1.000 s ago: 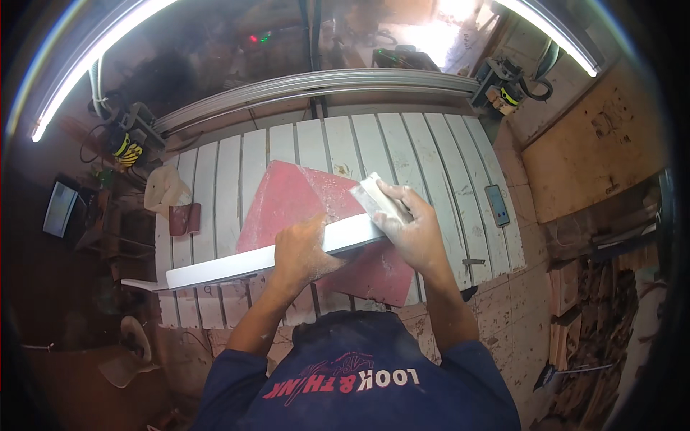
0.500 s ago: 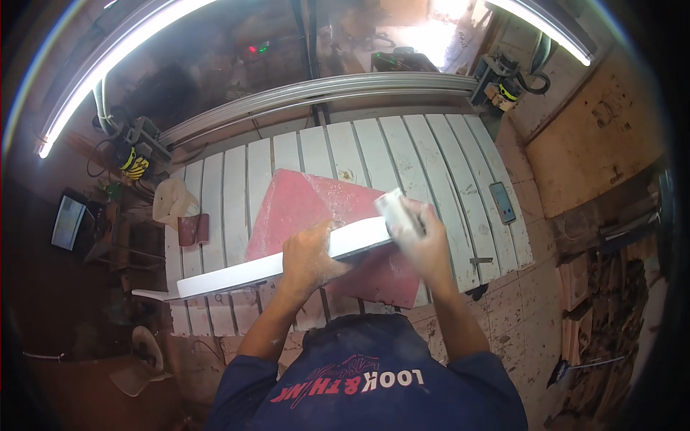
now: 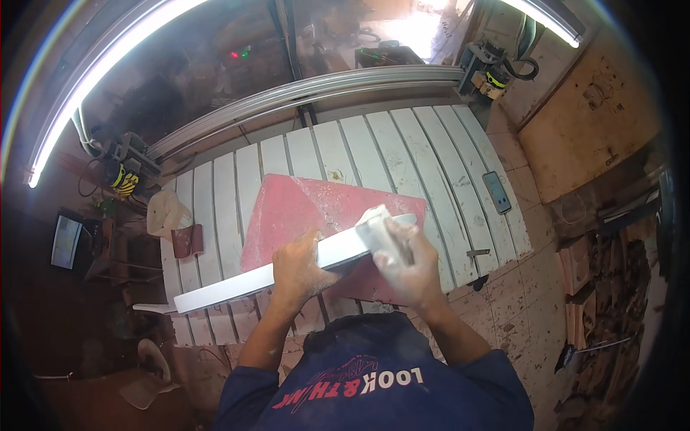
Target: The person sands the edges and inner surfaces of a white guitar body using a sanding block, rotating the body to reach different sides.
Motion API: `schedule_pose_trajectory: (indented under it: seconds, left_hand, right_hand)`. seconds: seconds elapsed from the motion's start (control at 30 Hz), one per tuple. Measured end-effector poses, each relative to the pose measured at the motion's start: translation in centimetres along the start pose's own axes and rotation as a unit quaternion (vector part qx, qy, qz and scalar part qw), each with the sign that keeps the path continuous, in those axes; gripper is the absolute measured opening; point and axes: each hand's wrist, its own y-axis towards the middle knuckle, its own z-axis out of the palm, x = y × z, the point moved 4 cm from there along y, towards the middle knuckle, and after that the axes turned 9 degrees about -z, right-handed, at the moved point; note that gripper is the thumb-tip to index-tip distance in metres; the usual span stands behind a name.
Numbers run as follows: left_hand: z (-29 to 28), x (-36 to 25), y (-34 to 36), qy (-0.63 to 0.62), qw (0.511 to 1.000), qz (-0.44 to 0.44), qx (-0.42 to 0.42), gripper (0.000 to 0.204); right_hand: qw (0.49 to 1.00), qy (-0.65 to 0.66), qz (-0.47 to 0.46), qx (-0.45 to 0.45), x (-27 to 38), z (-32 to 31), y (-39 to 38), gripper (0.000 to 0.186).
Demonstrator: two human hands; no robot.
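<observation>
A long, narrow white board (image 3: 223, 291) is held on a slant, its left end lower and nearer to me. My left hand (image 3: 296, 264) is closed around its middle, thumb on the near side. In my right hand (image 3: 411, 262), slightly blurred, is a pale, dusty sanding block (image 3: 375, 228), held against the board near its right end. White dust coats the fingers of that hand. Beneath the board lies a dull red sheet (image 3: 295, 208) with white dust on it, partly covered by the board and my hands.
The slatted white table (image 3: 370, 140) carries a phone (image 3: 496, 192) at right, a small metal piece (image 3: 478, 252), and a reddish roll (image 3: 188, 241) beside a beige one (image 3: 169, 214) at left. A metal rail (image 3: 309, 93) spans the far side. Wood pieces (image 3: 582, 302) are stacked at right.
My right hand has drawn the sanding block a little left and toward me along the board. My left hand keeps its hold on the board. The whole view has shifted slightly.
</observation>
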Motion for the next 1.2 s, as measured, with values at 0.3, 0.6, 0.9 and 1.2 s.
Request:
schedule_pose_trajectory:
  seconds: [0.3, 0.6, 0.9, 1.2]
  left_hand:
    - [0.2, 0.5, 0.2, 0.002, 1.0, -0.024, 0.018, 0.05]
    - [0.2, 1.1, 0.7, -0.001, 0.999, -0.036, 0.025, 0.053]
    - [0.2, 0.1, 1.6, 0.01, 0.998, -0.03, 0.049, 0.054]
    - [0.5, 0.0, 0.9, -0.013, 0.999, -0.008, 0.029, 0.051]
  right_hand:
    - [1.0, 0.003, 0.0, 0.017, -2.1, 0.0, -0.2, 0.045]
    - [0.989, 0.007, 0.146, -0.016, -11.9, -0.7, -1.0, 0.045]
    - [0.953, 0.085, 0.278, -0.082, -25.6, -1.9, -4.1, 0.046]
    - [0.949, 0.071, 0.289, -0.103, -27.1, -2.4, -5.4, 0.043]
